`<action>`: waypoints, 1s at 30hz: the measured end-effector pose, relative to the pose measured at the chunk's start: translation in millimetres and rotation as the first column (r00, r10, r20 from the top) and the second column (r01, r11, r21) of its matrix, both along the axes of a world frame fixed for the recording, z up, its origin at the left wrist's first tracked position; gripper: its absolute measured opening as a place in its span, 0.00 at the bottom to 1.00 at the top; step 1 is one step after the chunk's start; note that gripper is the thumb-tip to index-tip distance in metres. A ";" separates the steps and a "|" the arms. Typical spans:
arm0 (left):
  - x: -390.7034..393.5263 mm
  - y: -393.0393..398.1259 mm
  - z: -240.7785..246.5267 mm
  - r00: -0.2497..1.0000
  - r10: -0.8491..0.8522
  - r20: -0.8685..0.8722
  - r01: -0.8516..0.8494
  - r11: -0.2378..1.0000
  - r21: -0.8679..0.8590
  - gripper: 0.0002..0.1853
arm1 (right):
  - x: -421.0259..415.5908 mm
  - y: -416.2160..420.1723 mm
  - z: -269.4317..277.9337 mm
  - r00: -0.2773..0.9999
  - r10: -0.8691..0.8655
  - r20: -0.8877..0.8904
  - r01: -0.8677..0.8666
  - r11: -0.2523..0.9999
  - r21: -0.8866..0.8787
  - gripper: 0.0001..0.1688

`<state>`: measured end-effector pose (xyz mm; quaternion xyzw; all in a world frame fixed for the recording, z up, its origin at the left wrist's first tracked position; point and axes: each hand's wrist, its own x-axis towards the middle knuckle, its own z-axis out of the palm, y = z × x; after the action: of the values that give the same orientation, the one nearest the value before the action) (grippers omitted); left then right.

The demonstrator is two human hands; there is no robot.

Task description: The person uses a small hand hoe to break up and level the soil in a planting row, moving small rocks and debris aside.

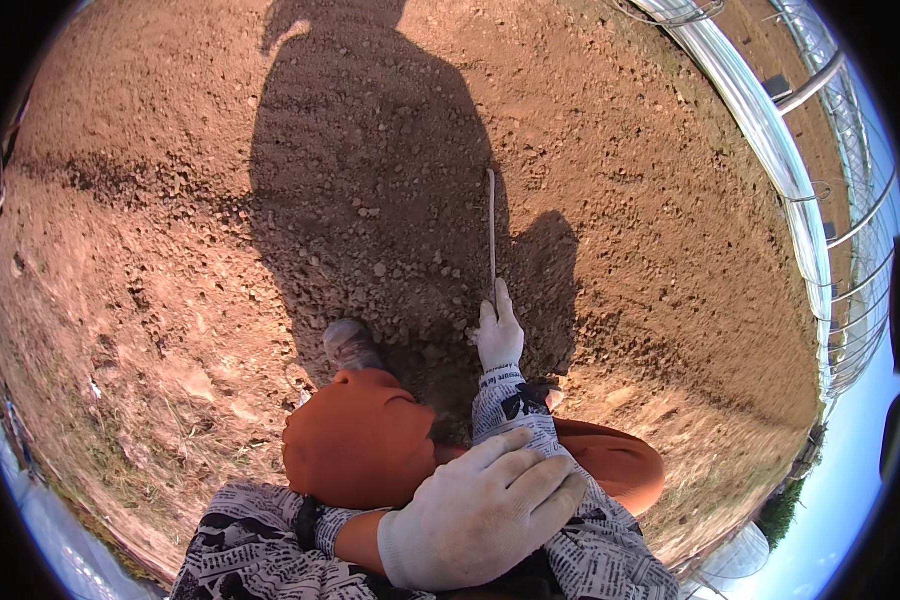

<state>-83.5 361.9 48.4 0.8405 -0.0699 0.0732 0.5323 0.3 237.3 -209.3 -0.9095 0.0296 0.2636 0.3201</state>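
Note:
My right hand (501, 341), in a white knit glove, reaches forward and down over the brown soil. A thin pale rod (492, 225) runs straight ahead from its fingers, close along the ground, with a slight bend at the far tip. The index finger lies in line with the rod, and the palm hides its near end. Close to the camera, my left hand (480, 514), also gloved, lies across the right forearm's printed sleeve (570, 465). Its fingers are slightly bent, with nothing visible in them.
Dry, crumbly soil (630, 247) with small clods surrounds my boot (350, 343) and bent orange-trousered knee (360, 442). My shadow (375, 135) covers the ground ahead. To the right stand metal hoops and rolled clear plastic sheeting (776, 150). Dry grass (157, 457) grows at left.

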 end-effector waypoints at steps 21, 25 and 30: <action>-6.5 0.5 0.1 1.000 0.008 -0.030 -0.008 1.000 0.010 0.13 | 39.4 1.0 -4.5 0.989 -0.082 0.122 0.075 0.995 0.061 0.28; -2.3 1.7 -0.1 1.000 -0.012 -0.021 0.012 1.000 0.023 0.13 | -45.7 -35.6 -20.8 0.984 0.050 0.174 -0.081 0.980 0.181 0.29; -3.8 0.4 -2.7 1.000 -0.010 -0.027 0.010 1.000 0.027 0.14 | -62.8 -29.4 -22.4 0.990 0.084 0.112 -0.103 0.978 0.179 0.29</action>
<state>-87.3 362.3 45.7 0.8482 -0.0679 0.0583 0.5221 -62.5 208.0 -231.7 -0.8887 -0.0545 0.2326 0.3914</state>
